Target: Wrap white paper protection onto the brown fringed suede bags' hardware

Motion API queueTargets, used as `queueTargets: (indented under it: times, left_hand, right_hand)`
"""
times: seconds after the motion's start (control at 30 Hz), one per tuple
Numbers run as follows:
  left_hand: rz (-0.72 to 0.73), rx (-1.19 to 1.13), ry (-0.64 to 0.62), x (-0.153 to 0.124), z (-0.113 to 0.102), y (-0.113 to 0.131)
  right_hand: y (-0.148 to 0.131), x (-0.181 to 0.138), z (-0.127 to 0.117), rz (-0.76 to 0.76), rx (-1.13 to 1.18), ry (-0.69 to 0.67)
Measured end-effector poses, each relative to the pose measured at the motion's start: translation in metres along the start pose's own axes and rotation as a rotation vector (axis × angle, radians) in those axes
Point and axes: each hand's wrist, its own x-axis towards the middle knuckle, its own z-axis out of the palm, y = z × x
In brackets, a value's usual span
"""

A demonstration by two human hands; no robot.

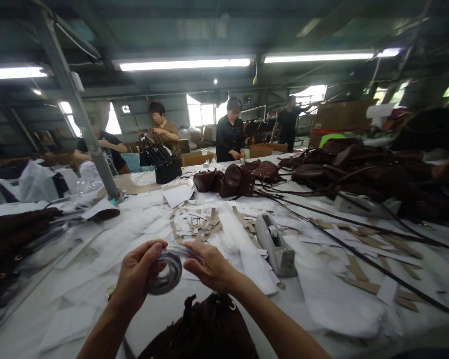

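My left hand (pixel 138 271) grips a roll of clear tape (pixel 175 280) by its side, thumb on top and fingers around the ring. From the roll's top a translucent length runs right, into my right hand (pixel 211 264), whose thumb and fingers close on it. Below both hands lies a dark brown leather bag (pixel 205 331), its top gathered and a metal ring showing; the frame's lower edge cuts it off. A grey tape dispenser (pixel 280 257) stands to the right of my right hand, with a white hub in its slot.
White sheets and cardboard strips (pixel 205 224) litter the table. Brown bags (pixel 232 180) lie ahead, with a larger heap (pixel 344 167) at right; long straps (pixel 359 254) trail from it. Another dispenser (pixel 364 205) sits there. A metal post (pixel 78 109) rises at left. Several people work beyond.
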Motion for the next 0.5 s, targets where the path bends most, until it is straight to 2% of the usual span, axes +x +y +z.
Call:
queueTargets:
  times: [0.07,0.2,0.37,0.43,0.5]
  left_hand:
    - [0.027,-0.036,0.033,0.000,0.001,-0.004]
    - [0.059,-0.109,0.143,0.000,0.010,-0.020]
    - [0.074,-0.316,0.255,-0.002,0.030,-0.045]
    - [0.026,-0.350,0.202,-0.003,0.032,-0.051]
    - [-0.074,-0.270,0.072,-0.002,0.028,-0.052]
  right_hand:
    - [0.003,0.000,0.015,0.054,-0.007,-0.029]
    - [0.011,-0.007,0.038,0.099,0.047,0.059]
    - [0.012,-0.011,0.046,0.156,0.166,0.118]
    - [0.013,-0.012,0.041,0.187,0.140,0.104]
    - [0.015,-0.015,0.033,0.227,-0.017,0.056]
